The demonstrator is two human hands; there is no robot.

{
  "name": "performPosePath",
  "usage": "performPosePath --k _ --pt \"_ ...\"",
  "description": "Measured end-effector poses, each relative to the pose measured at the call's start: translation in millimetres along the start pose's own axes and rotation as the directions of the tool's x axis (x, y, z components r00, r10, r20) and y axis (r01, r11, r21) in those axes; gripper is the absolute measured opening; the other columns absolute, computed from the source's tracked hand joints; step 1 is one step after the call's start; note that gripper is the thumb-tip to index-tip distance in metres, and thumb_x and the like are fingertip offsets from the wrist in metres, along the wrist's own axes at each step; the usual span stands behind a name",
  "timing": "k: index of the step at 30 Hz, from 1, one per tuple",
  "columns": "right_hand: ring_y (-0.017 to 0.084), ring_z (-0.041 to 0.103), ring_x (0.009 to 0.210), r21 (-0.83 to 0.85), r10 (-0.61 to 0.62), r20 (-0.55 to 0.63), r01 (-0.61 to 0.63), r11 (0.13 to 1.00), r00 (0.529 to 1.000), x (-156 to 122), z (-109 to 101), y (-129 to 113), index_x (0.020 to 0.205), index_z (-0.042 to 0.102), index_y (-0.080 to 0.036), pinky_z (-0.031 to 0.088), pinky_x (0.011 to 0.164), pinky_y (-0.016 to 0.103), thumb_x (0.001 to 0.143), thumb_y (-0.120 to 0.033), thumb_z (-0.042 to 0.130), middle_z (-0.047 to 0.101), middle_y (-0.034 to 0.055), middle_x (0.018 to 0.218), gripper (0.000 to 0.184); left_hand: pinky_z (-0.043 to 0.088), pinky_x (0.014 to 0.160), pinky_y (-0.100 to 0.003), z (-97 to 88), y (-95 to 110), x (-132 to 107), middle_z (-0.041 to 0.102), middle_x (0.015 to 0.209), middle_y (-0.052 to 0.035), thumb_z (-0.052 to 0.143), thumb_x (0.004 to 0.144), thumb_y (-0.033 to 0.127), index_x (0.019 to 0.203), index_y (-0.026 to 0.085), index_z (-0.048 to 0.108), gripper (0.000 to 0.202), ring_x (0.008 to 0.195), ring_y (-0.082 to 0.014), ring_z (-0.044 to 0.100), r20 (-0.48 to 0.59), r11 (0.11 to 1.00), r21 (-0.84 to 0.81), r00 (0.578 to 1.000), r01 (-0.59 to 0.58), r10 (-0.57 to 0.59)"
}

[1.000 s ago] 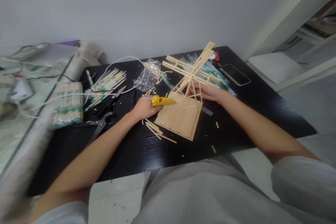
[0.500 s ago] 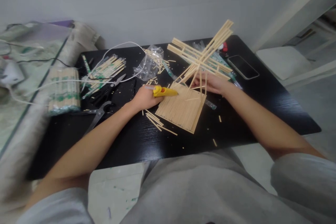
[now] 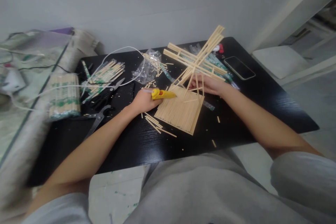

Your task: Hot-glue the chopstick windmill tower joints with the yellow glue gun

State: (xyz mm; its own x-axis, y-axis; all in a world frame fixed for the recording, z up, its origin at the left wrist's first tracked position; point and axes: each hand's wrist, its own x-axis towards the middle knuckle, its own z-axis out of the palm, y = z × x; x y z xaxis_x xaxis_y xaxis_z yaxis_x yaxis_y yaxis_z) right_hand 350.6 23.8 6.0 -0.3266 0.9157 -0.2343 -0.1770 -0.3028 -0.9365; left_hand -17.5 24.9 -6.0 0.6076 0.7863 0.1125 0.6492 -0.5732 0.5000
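Note:
My left hand (image 3: 145, 100) is closed around a yellow hot glue gun (image 3: 163, 94), its nozzle pointing right over a flat panel of light wooden sticks (image 3: 181, 112). Thin upright sticks rise from the back of this panel and carry a large cross of paired sticks (image 3: 195, 63), like windmill sails. At the right rear of the panel, my right hand (image 3: 207, 84) has its fingers closed at the base of the uprights. Those sticks partly cover the fingertips, so the exact grip is hard to see.
Short cut sticks (image 3: 154, 122) lie left of the panel. Black-handled shears (image 3: 99, 115), wrapped chopsticks (image 3: 106, 77), a bundled pack (image 3: 64, 94) and a clear plastic bag (image 3: 147, 68) are further left. A white cable (image 3: 105, 85) crosses there. A phone (image 3: 239, 67) lies at back right.
The view has shifted slightly, so the stick model and table sit a little further left in it. Both hands keep the same hold, and the glue gun stays over the panel.

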Motion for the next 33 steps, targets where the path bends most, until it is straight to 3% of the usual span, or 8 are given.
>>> performPosePath --k 7,15,21,33 --pt "0.018 0.078 0.077 0.003 0.015 -0.011 -0.015 1.0 1.0 2 -2 1 0.097 0.077 -0.023 0.076 0.09 0.033 0.116 -0.026 0.093 0.073 0.0002 0.076 0.026 0.055 0.082 -0.038 -0.8 1 0 0.083 0.095 -0.0057 0.079 0.098 0.038 0.098 0.024 0.079 0.014 0.085 -0.0232 0.074 -0.001 1.0 0.011 1.0 0.011 -0.011" --pt "0.019 0.077 0.076 -0.022 0.0 -0.045 -0.001 1.0 0.999 -1 2 0 0.09 0.068 -0.027 0.077 0.092 0.035 0.112 -0.034 0.099 0.073 -0.0003 0.077 0.039 0.055 0.083 -0.037 -0.1 1 1 0.083 0.096 -0.0061 0.078 0.097 0.037 0.098 0.023 0.077 0.014 0.087 -0.0229 0.073 -0.019 1.0 0.011 1.0 -0.008 0.008" --pt "0.019 0.075 0.074 -0.024 0.013 -0.083 -0.015 1.0 0.996 -5 10 -5 0.086 0.066 -0.027 0.076 0.096 0.038 0.115 -0.03 0.095 0.069 -0.0002 0.074 0.041 0.052 0.075 -0.034 -1.3 2 0 0.082 0.09 -0.0042 0.078 0.098 0.035 0.101 0.023 0.08 0.013 0.079 -0.0207 0.071 -0.021 0.999 -0.029 1.0 -0.014 0.014" --pt "0.017 0.073 0.072 -0.005 0.017 -0.087 -0.017 1.0 0.996 -7 15 -8 0.085 0.067 -0.025 0.075 0.089 0.032 0.12 -0.024 0.087 0.068 -0.0002 0.072 0.041 0.058 0.083 -0.037 2.1 0 0 0.086 0.097 -0.0067 0.081 0.099 0.035 0.1 0.022 0.082 0.013 0.089 -0.0242 0.078 -0.031 1.0 -0.002 1.0 0.006 -0.006"
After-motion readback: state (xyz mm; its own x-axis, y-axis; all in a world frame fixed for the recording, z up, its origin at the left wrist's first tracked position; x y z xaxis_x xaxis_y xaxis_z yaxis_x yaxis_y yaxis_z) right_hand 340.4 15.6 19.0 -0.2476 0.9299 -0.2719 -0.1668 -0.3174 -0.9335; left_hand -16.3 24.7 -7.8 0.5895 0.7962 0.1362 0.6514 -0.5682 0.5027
